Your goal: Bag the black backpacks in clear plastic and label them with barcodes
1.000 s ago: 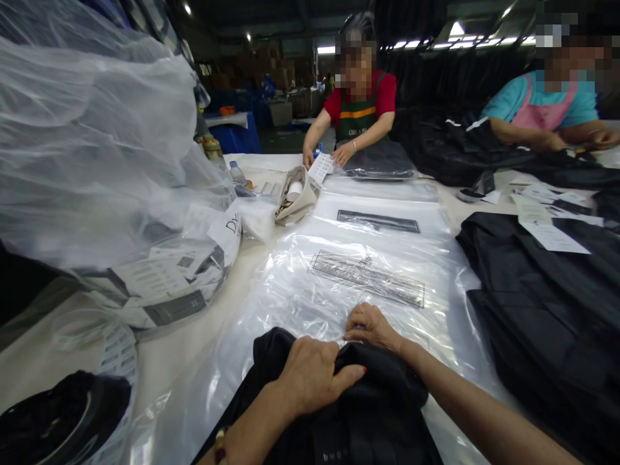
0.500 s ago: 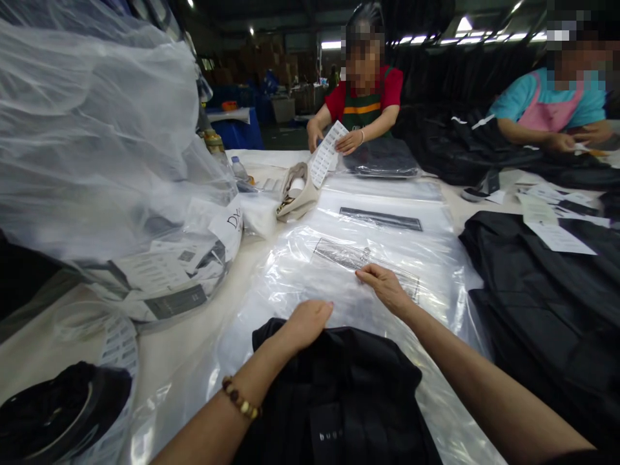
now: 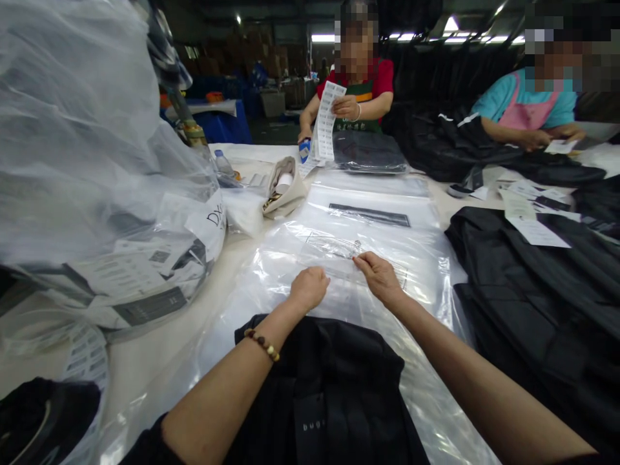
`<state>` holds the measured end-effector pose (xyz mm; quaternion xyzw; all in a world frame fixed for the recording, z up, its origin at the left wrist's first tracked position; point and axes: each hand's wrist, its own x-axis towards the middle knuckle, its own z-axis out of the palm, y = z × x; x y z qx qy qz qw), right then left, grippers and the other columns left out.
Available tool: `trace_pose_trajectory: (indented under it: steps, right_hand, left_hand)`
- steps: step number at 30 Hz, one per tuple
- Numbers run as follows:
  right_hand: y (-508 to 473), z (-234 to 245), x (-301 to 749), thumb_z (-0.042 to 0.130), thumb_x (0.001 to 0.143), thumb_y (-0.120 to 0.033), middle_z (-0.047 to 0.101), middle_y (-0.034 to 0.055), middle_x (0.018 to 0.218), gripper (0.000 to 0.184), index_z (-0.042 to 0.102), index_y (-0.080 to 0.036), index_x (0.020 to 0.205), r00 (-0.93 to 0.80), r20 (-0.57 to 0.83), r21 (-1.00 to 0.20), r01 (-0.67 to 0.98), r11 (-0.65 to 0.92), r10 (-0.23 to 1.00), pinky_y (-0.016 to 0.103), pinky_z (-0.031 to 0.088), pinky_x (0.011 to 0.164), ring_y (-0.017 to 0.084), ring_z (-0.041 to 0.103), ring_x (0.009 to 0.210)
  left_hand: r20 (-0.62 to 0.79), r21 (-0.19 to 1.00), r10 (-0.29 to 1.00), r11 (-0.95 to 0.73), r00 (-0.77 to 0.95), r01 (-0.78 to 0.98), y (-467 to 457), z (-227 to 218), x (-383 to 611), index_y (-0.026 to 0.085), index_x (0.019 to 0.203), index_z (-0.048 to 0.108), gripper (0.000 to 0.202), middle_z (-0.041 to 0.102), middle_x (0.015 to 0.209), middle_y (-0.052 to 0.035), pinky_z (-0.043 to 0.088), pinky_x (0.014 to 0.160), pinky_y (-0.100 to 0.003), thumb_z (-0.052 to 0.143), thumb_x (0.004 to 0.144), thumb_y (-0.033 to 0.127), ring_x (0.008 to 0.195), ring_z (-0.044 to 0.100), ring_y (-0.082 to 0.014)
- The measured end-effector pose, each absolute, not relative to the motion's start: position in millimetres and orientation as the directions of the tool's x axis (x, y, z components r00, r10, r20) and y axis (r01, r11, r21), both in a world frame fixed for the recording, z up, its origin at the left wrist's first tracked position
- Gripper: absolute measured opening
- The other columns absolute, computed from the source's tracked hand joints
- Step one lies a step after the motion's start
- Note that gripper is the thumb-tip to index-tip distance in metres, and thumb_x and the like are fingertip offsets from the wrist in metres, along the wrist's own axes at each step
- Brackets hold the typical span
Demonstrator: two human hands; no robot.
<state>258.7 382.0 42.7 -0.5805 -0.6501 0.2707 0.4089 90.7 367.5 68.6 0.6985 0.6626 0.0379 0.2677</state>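
Note:
A folded black garment (image 3: 329, 394) with a small logo lies on the table right in front of me, on top of clear plastic bags (image 3: 368, 258). Both my hands are stretched past it onto the top bag. My left hand (image 3: 310, 287) is curled with its fingers pinched on the plastic. My right hand (image 3: 378, 274) is also pinching the plastic, near a printed warning panel (image 3: 339, 248) on the bag. The two hands are close together, a short gap between them.
A big clear sack of tags (image 3: 97, 194) fills the left. Black garments (image 3: 542, 290) are piled at the right. Across the table one person holds a sheet of labels (image 3: 324, 123); another person in a blue top (image 3: 527, 110) works at the far right. A beige pouch (image 3: 283, 194) lies mid-table.
Both my hands have left the black garment and moved forward onto the clear bag, closing on the plastic. The person opposite has lifted the label sheet.

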Motion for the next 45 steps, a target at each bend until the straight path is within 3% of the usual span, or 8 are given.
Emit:
trace_pose_trajectory:
  steps: [6, 11, 17, 24, 33, 37, 40, 45]
  right_hand:
    - [377, 45, 251, 0.041, 0.077, -0.053, 0.049, -0.0017, 0.057, 0.034, 0.046, -0.023, 0.063, 0.045, 0.258, -0.792, 0.582, 0.184, 0.965, 0.028, 0.033, 0.057, 0.015, 0.044, 0.057]
    - [383, 47, 251, 0.037, 0.082, -0.052, 0.051, -0.0003, 0.059, 0.035, 0.048, -0.023, 0.065, 0.015, 0.306, -0.739, 0.634, 0.227, 0.952, 0.028, 0.037, 0.058, 0.016, 0.047, 0.058]
    - [355, 48, 257, 0.039, 0.088, -0.045, 0.06, 0.0132, 0.1, 0.034, 0.056, -0.017, 0.098, -0.06, 0.497, -0.567, 0.733, 0.376, 0.866, 0.039, 0.037, 0.086, 0.026, 0.052, 0.098]
    - [308, 49, 222, 0.058, 0.078, -0.048, 0.058, 0.0159, 0.108, 0.05, 0.052, -0.013, 0.112, -0.229, 0.559, -0.288, 0.847, 0.446, 0.797, 0.04, 0.037, 0.082, 0.029, 0.051, 0.1]
    - [326, 47, 221, 0.045, 0.083, -0.018, 0.066, 0.0044, 0.076, 0.016, 0.062, -0.018, 0.084, 0.01, 0.403, -0.519, 0.826, 0.22, 0.915, 0.028, 0.036, 0.063, 0.018, 0.057, 0.067]
    - [330, 60, 230, 0.055, 0.082, -0.03, 0.06, 0.0, 0.063, 0.017, 0.056, -0.02, 0.069, 0.059, 0.361, -0.547, 0.821, 0.16, 0.931, 0.025, 0.031, 0.055, 0.014, 0.05, 0.055]
    - [330, 76, 234, 0.064, 0.076, -0.026, 0.058, -0.0021, 0.06, 0.015, 0.055, -0.02, 0.066, 0.031, 0.332, -0.526, 0.836, 0.158, 0.943, 0.024, 0.03, 0.054, 0.013, 0.049, 0.055]
    - [329, 96, 241, 0.073, 0.068, -0.028, 0.056, -0.0064, 0.057, 0.021, 0.054, -0.02, 0.065, -0.08, 0.289, -0.433, 0.878, 0.205, 0.954, 0.02, 0.032, 0.052, 0.01, 0.05, 0.054]
  left_hand:
    - [-0.311, 0.435, 0.935, -0.018, 0.169, 0.9, 356, 64, 97, 0.014, 0.094, 0.059, 0.046, 0.065, 0.096, -0.0119, 0.045, 0.08, -0.035, 0.06, 0.071, 0.054, 0.095, 0.059, -0.0286]
    - [-0.297, 0.539, 0.948, 0.068, 0.114, 0.84, 354, 55, 113, 0.016, 0.073, 0.062, 0.008, 0.066, 0.088, -0.0103, 0.043, 0.081, -0.034, 0.057, 0.076, 0.023, 0.095, 0.059, -0.0262]
    - [-0.29, 0.728, 0.957, 0.238, -0.025, 0.643, 382, 78, 89, 0.018, 0.049, 0.044, 0.034, 0.046, 0.046, 0.0013, 0.039, 0.054, -0.024, 0.055, 0.079, 0.03, 0.052, 0.051, -0.0133]
    - [-0.283, 0.881, 0.956, 0.292, -0.08, 0.372, 387, 100, 93, 0.019, 0.045, 0.032, 0.039, 0.029, 0.038, 0.009, 0.022, 0.039, -0.021, 0.058, 0.075, 0.024, 0.034, 0.025, -0.0046]
    - [-0.118, 0.914, 0.993, 0.097, 0.029, 0.394, 370, 107, 80, 0.016, 0.056, 0.049, 0.03, 0.048, 0.052, 0.0042, 0.034, 0.05, -0.023, 0.064, 0.07, 0.039, 0.047, 0.044, -0.0091]
    - [0.076, 0.715, 0.969, -0.217, 0.234, 0.665, 346, 101, 73, 0.018, 0.09, 0.054, 0.043, 0.056, 0.084, 0.0008, 0.041, 0.066, -0.026, 0.077, 0.057, 0.033, 0.074, 0.053, -0.0146]
    - [0.079, 0.448, 0.964, -0.262, 0.255, 0.854, 338, 101, 70, 0.019, 0.081, 0.055, 0.005, 0.058, 0.083, -0.0012, 0.039, 0.068, -0.027, 0.058, 0.077, 0.022, 0.077, 0.055, -0.0162]
    - [0.131, 0.067, 0.928, -0.359, 0.348, 0.931, 349, 118, 57, 0.018, 0.073, 0.056, 0.011, 0.062, 0.076, -0.0063, 0.037, 0.068, -0.032, 0.049, 0.081, 0.017, 0.078, 0.06, -0.0241]
